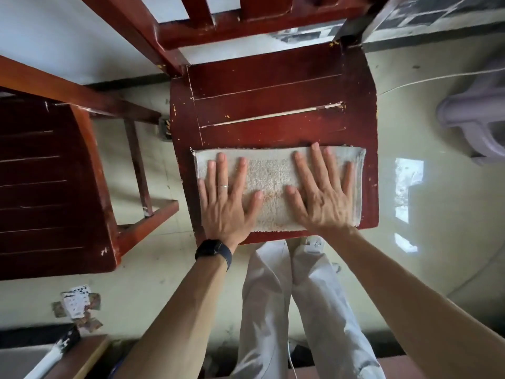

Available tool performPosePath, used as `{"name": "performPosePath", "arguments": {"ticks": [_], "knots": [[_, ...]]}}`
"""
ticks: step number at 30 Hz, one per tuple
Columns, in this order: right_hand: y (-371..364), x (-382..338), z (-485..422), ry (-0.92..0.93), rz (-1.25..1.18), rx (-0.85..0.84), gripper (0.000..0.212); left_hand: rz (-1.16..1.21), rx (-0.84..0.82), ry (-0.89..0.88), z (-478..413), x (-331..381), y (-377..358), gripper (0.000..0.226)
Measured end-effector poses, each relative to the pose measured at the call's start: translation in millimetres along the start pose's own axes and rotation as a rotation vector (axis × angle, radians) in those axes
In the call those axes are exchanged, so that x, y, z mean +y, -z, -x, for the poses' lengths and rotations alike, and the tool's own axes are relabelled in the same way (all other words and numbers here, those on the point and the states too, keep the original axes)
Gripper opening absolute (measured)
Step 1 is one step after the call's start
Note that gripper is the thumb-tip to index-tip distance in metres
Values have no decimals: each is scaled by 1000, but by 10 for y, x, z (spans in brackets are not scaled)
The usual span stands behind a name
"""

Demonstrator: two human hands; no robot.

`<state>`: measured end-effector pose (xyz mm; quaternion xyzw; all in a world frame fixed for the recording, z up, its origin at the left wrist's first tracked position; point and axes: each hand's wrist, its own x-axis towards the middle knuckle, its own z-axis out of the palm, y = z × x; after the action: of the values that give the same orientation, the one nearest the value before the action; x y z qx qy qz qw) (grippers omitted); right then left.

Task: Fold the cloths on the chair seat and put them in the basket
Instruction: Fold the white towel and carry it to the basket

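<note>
**Position of the work.** One pale terry cloth (276, 187) is found on the front part of the red wooden chair seat (273, 105). It lies flat as a neat rectangle, its near edge close to the front edge of the seat. The rear slats of the seat are left uncovered. No basket can be seen.

**Hands.** The left hand (226, 203) is laid palm down on the left half of the cloth, and the right hand (325, 198) likewise on the right half. All fingers are straight and spread. Nothing is gripped or pinched by either hand, and the cloth is only pressed under the open palms. A ring (224, 186) and a dark watch (213, 251) are worn on the left side.

**Reason for the arrangement.** The flat, two-handed pressure is judged to serve for smoothing the pile and setting a crease. One hand on each half would keep the layers from sliding on the polished wood. The folding step is judged to be in hand and the transfer not yet begun.

**Orientation.** The long axis of the cloth runs left to right, parallel with the front edge of the seat. Its short ends point towards the sides of the seat. The fingertips are directed towards the chair back, across the short axis.

**Surroundings.** A second chair (49, 187) is noted to the left, and a lilac plastic object (475, 119) on the floor to the right
</note>
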<state>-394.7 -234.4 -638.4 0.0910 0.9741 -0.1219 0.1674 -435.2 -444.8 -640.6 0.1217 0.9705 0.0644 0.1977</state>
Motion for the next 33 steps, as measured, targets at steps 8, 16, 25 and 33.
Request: {"name": "performPosePath", "arguments": {"ticks": [8,16,25,33], "knots": [[80,82,18,-299,-21,5,66,-183,-23,-307,-719,-180,332,75],[464,-52,352,-525,-241,-24,48,-298,-35,-547,-1434,509,1001,80],[564,354,384,-567,-569,-307,30,778,41,869,368,942,498,55],[459,363,341,-535,-516,-295,29,954,-61,909,600,816,178,33]]}}
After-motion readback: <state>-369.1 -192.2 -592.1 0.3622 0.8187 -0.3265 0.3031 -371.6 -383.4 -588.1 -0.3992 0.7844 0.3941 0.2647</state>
